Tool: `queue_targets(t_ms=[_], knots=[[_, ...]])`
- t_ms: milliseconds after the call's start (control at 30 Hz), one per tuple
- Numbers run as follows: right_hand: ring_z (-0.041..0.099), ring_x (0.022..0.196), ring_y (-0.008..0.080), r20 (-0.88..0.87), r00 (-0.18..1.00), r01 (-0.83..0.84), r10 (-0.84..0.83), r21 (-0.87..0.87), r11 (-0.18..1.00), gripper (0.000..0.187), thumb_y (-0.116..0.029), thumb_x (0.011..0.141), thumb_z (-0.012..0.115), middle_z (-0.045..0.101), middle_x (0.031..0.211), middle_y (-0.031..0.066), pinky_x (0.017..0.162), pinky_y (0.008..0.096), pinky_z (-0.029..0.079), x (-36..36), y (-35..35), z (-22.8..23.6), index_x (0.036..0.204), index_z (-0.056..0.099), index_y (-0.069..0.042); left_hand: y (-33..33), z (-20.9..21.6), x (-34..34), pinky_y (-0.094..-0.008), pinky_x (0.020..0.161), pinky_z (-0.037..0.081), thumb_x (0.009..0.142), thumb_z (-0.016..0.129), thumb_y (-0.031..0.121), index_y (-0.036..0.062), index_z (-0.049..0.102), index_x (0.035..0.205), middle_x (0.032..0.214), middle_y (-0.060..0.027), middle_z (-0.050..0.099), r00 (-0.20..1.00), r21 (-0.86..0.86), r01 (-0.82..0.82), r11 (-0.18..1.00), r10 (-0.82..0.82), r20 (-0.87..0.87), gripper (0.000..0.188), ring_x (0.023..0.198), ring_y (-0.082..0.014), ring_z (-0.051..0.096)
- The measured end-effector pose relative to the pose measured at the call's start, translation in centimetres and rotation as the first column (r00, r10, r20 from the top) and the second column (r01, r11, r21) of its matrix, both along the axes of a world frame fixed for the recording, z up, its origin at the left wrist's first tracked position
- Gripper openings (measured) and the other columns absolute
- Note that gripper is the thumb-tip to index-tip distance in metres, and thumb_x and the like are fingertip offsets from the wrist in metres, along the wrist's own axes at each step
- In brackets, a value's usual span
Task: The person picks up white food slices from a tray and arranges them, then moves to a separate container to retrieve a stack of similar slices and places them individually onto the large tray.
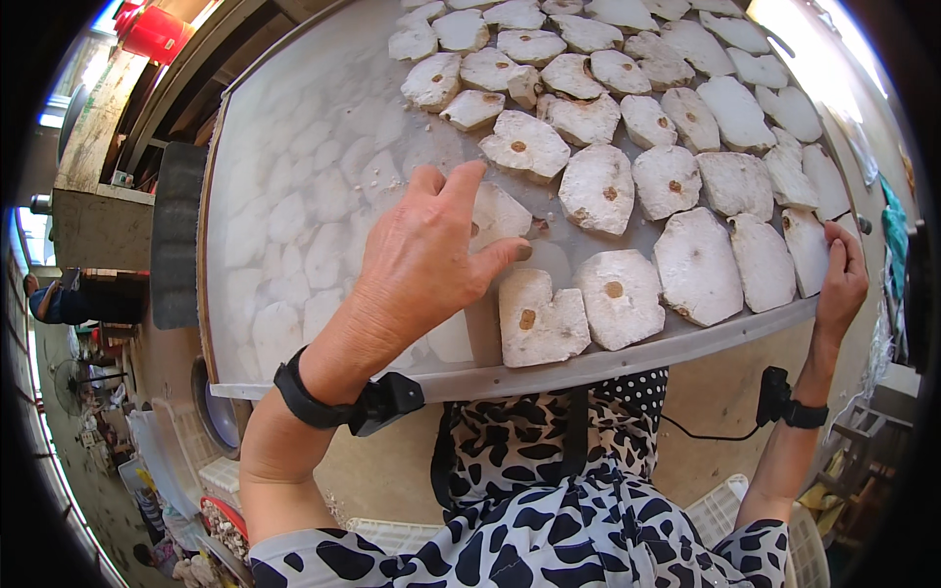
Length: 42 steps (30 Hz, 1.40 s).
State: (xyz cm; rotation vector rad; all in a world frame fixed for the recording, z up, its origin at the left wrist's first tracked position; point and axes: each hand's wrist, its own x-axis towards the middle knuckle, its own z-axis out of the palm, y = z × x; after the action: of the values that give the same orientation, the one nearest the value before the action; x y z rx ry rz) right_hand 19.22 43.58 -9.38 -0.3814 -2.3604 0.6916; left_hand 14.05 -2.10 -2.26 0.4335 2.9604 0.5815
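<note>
My left hand (423, 243) pinches a flat white slice (501, 212) over the mesh screen (294, 137), thumb on its near side and fingers on its far side. The hand covers part of this slice. Rows of similar chalky slices lie flat to its right, many with a brown spot, such as a notched slice (541, 319) near the front edge. My right hand (843, 282) is closed at the screen's right front corner, its fingers against the frame beside an end slice (806, 252). Its grip is partly hidden.
Blurred pale slices show through the mesh on the left. A metal strip (588, 365) edges the screen's front, just before my body. White plastic baskets (397, 534) stand below. At far left are a wooden bench (103, 230), a red container (157, 34) and another person (83, 302).
</note>
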Motion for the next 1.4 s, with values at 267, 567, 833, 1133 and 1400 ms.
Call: queue_targets(t_ms=[267,567,833,1133,1400], knots=[[0.065,0.092,0.0149,-0.007,1.0,-0.005,0.005,0.011,1.0,0.023,-0.006,0.093,0.049,0.07,0.096,0.0072,0.086,0.0269,0.049,0.1,-0.2,0.2,0.103,0.068,0.001,-1.5,-1.1,-2.9,-0.0288,0.059,0.049,0.078,0.068,0.016,-0.0039,0.065,0.085,0.069,-0.0079,0.062,0.931,0.392,-0.223,0.893,0.075,0.358,0.022,0.062,-0.0157,0.058],[0.064,0.092,0.015,0.002,1.0,-0.005,0.005,0.017,1.0,0.023,-0.007,0.093,0.049,0.07,0.096,0.0067,0.086,0.0268,0.049,0.2,-0.2,0.2,0.104,0.068,0.001,-2.1,0.0,-3.3,-0.0207,0.048,0.036,0.079,0.069,0.017,0.0035,0.063,0.086,0.071,0.0017,0.059,0.788,0.497,-0.425,0.757,0.038,0.615,0.016,0.056,-0.0053,0.047],[0.064,0.092,0.0143,0.006,1.0,-0.007,0.007,-0.008,1.0,0.023,-0.007,0.093,0.049,0.07,0.096,0.0066,0.086,0.0264,0.048,0.2,-0.2,0.2,0.103,0.068,0.001,-2.6,-0.5,-3.9,-0.0217,0.047,0.036,0.082,0.07,0.019,-0.0006,0.063,0.091,0.075,-0.0048,0.063,0.754,0.536,-0.462,0.707,-0.005,0.657,0.022,0.055,-0.0063,0.046],[0.064,0.091,0.0143,-0.004,1.0,0.009,-0.009,0.004,1.0,0.023,-0.006,0.093,0.049,0.07,0.095,0.0073,0.086,0.0263,0.048,0.3,-0.2,0.3,0.103,0.068,0.001,-0.4,-0.9,-1.6,-0.0249,0.06,0.054,0.087,0.061,0.002,-0.0048,0.049,0.117,0.09,-0.0141,0.067,0.681,0.638,-0.603,0.479,-0.107,0.725,0.033,0.069,-0.0164,0.066],[0.064,0.09,0.0143,-0.005,1.0,-0.003,0.003,0.029,1.0,0.022,-0.006,0.093,0.049,0.07,0.094,0.0068,0.084,0.0265,0.048,0.2,-0.5,0.4,0.102,0.068,0.001,0.1,-1.2,-0.4,-0.0225,0.061,0.05,0.083,0.066,0.001,-0.0034,0.05,0.116,0.087,-0.0091,0.064,0.807,0.631,-0.429,0.647,-0.039,0.589,0.036,0.069,-0.0118,0.062]])
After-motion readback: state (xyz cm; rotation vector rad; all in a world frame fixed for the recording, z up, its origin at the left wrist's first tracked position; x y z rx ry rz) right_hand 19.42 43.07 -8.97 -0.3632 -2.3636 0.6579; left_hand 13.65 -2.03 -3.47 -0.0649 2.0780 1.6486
